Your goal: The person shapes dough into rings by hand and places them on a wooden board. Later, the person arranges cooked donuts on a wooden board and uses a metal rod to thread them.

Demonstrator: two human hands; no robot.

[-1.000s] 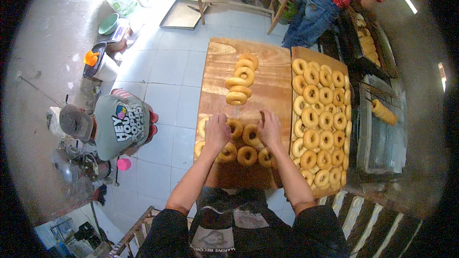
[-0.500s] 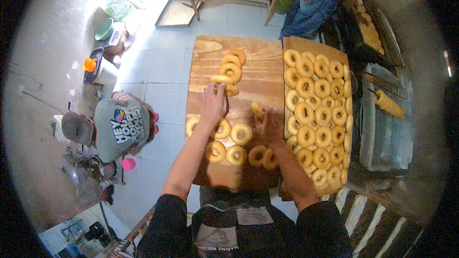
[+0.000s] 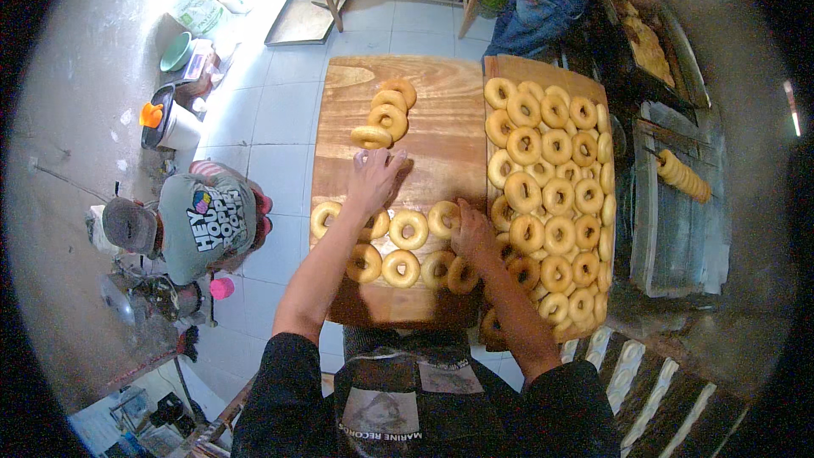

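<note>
Golden doughnuts lie on a wooden board in front of me. My right hand (image 3: 473,233) has its fingers on the edge of a doughnut (image 3: 442,219) at the right end of the upper near row. My left hand (image 3: 378,178) is over the middle of the board, palm down, fingers bent and apart, with no doughnut showing in them. Just beyond it is the nearest doughnut (image 3: 371,136) of a short overlapping line. My left forearm partly covers a doughnut (image 3: 373,226) in the near rows.
A second board (image 3: 543,69) on the right carries many stacked doughnuts. Beyond it, a stick of doughnuts (image 3: 683,176) rests over a clear bin (image 3: 678,259). One person (image 3: 212,220) crouches at left; another (image 3: 543,0) stands at the far right. A tray (image 3: 300,19) lies on the tiled floor.
My right hand has brought its doughnut down to the near rows. My left hand has drawn back slightly from the line; the doughnut under its fingers no longer shows. The view has shifted slightly.
</note>
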